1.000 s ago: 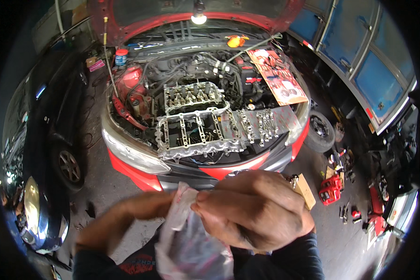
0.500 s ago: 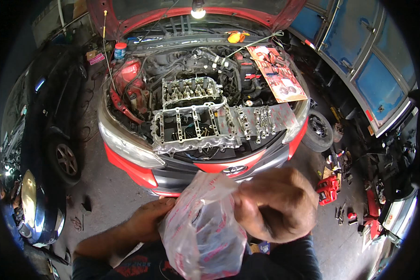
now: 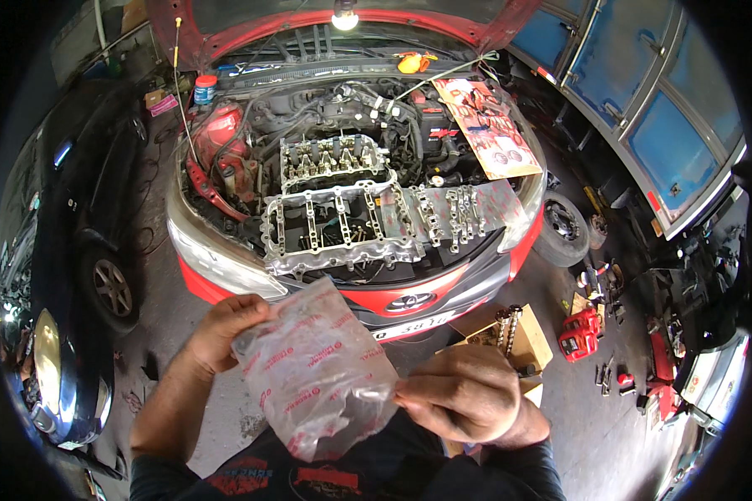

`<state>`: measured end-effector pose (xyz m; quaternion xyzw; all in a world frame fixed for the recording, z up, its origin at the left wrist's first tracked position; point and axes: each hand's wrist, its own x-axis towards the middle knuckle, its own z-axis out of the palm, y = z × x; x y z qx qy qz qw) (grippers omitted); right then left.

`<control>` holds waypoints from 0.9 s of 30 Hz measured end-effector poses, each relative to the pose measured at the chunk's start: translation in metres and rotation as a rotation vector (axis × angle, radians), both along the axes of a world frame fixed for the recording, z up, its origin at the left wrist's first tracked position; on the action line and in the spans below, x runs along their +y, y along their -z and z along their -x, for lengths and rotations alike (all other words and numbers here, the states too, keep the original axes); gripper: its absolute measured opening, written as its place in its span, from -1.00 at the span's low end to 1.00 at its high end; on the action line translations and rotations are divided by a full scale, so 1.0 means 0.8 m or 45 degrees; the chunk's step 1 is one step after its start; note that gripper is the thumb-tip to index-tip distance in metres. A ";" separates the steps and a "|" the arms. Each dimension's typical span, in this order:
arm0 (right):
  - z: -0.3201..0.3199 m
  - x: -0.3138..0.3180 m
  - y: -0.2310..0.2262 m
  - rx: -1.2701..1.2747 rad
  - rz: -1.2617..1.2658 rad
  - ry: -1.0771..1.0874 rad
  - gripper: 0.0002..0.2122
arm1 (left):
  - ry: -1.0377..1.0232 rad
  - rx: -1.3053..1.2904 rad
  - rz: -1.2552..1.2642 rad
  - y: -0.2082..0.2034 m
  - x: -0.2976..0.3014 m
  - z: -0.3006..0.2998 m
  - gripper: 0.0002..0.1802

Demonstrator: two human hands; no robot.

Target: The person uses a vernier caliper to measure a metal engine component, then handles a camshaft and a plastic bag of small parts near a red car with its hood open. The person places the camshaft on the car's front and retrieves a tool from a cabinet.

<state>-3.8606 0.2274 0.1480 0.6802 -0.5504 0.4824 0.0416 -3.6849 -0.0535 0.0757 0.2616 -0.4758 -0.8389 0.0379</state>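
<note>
A clear plastic bag with red print (image 3: 317, 367) is spread almost flat in front of my body. At its upper left edge, my left hand (image 3: 226, 334) pinches it between thumb and fingers. On the opposite side my right hand (image 3: 468, 394) has its fingers closed on the bag's right edge. The lower part of the bag looks crumpled, and I cannot make out anything inside it. Beyond the bag is the front of a red car, where a silver ladder-shaped engine frame (image 3: 342, 253) lies across the engine bay.
The exposed cylinder head (image 3: 330, 159) sits behind the frame. Several metal bearing caps (image 3: 455, 213) lie on a sheet to its right, near a red printed board (image 3: 489, 129). An open cardboard box (image 3: 536, 338) with shafts is beyond my right hand, beside a red container (image 3: 581, 334).
The bag has gone from bunched up to spread flatter and tilted. My right hand has lowered away from the camera, and the cardboard box now shows behind it.
</note>
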 end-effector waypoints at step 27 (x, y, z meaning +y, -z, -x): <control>-0.052 -0.095 -0.081 0.061 0.944 0.255 -0.76 | 0.277 0.048 0.582 -0.123 -0.062 0.036 -0.74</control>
